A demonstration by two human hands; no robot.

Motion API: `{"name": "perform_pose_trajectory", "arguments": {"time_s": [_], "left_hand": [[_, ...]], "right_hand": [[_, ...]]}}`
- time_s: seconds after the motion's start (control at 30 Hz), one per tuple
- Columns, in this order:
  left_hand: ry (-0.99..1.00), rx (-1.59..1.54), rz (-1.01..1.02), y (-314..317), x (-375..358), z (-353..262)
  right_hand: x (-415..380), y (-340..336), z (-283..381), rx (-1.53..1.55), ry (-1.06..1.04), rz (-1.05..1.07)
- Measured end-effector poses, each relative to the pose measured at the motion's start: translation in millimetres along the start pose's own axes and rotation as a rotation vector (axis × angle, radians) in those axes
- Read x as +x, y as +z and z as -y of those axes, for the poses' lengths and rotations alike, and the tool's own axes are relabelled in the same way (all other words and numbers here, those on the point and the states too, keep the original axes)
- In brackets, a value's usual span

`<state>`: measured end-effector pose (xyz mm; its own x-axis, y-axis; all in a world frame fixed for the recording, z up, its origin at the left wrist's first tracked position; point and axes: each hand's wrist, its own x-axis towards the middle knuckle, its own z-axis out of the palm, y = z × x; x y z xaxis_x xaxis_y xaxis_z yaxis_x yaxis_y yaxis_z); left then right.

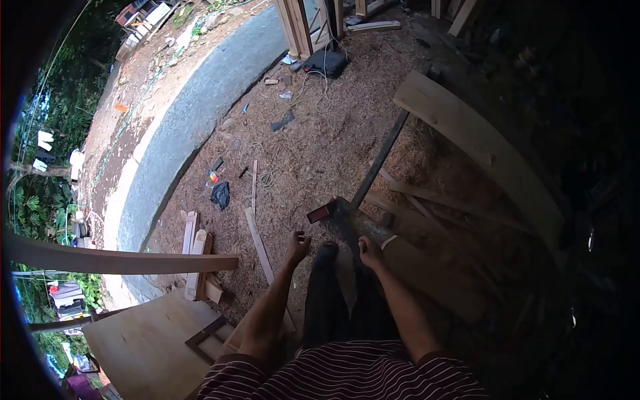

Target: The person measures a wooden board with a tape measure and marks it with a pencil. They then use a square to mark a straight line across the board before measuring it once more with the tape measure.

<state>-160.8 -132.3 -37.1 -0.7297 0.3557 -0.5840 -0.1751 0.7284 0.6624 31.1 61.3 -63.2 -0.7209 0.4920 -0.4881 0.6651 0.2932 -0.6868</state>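
Observation:
My left hand hangs just left of my knees with its fingers loosely curled and slightly apart, nothing visible in them. My right hand is closed in front of my right thigh, beside a dark work surface; what it grips, if anything, is hidden. Just beyond both hands sits a dark, box-ended object with a reddish face. A long dark bar runs from near it up to a thick wooden plank.
Wood shavings cover the ground. Timber offcuts and a thin strip lie to the left, where a long beam juts in. A plywood sheet is at lower left. A black bag lies ahead near upright posts.

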Motion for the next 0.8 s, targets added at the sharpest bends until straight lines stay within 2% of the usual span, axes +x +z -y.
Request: {"name": "perform_pose_trajectory", "arguments": {"time_s": [0.07, 0.1, 0.17, 0.23, 0.27, 0.3, 0.37, 0.43, 0.5, 0.53, 0.6, 0.63, 0.7, 0.73, 0.8], "left_hand": [[0.051, 0.137, -0.067, 5.4, 35.4, 11.1], [0.053, 0.155, -0.029, 4.2, 45.8, 10.9], [0.136, 0.185, -0.077, 4.8, 67.0, 8.5], [-0.091, -0.096, 0.192, -4.3, 75.2, -10.5], [-0.171, -0.286, 0.291, -6.3, 78.2, -13.5], [-0.182, -0.266, 0.314, -6.8, 83.6, -9.4], [-0.166, -0.349, 0.350, -10.9, 95.9, -4.9], [-0.150, -0.330, 0.368, -13.0, 106.0, -3.9], [-0.169, -0.435, 0.444, -14.6, 105.1, -9.0], [-0.170, -0.421, 0.458, -14.4, 106.8, -13.3], [-0.249, -0.586, 0.587, -14.0, 112.6, -11.0], [0.242, -0.002, 0.620, -16.3, 115.1, -8.2], [0.202, -0.264, 0.622, -15.1, 107.6, -5.2], [0.217, -0.245, 0.632, -16.5, 104.8, -7.9], [-0.112, -0.538, 0.637, -20.3, 87.8, -9.3]], "right_hand": [[-0.7, 13.6, 6.2, 0.082, -0.065, -0.185], [-3.4, 15.9, 16.6, 0.090, -0.026, -0.199], [-14.7, 20.1, 29.2, -0.060, 0.019, -0.263], [-8.0, 58.9, 8.8, 0.004, 0.077, -0.316], [-7.5, 56.9, 22.2, 0.013, 0.176, -0.304], [-9.9, 55.0, 32.4, 0.024, 0.269, -0.284], [-10.9, 55.3, 41.1, 0.044, 0.302, -0.312], [-6.0, 60.8, 46.4, 0.066, 0.315, -0.355], [-8.7, 74.1, 39.5, -0.048, 0.177, -0.512], [-8.0, 81.5, 36.6, -0.040, 0.193, -0.521], [-12.0, 90.4, 36.3, -0.272, 0.127, -0.627], [-18.4, 93.2, 36.3, -0.261, 0.138, -0.619], [-26.0, 92.2, 42.5, -0.045, 0.243, -0.401], [-32.2, 92.2, 47.8, -0.029, 0.248, -0.421], [-52.8, 100.5, 49.5, 0.139, 0.319, -0.436]]}}
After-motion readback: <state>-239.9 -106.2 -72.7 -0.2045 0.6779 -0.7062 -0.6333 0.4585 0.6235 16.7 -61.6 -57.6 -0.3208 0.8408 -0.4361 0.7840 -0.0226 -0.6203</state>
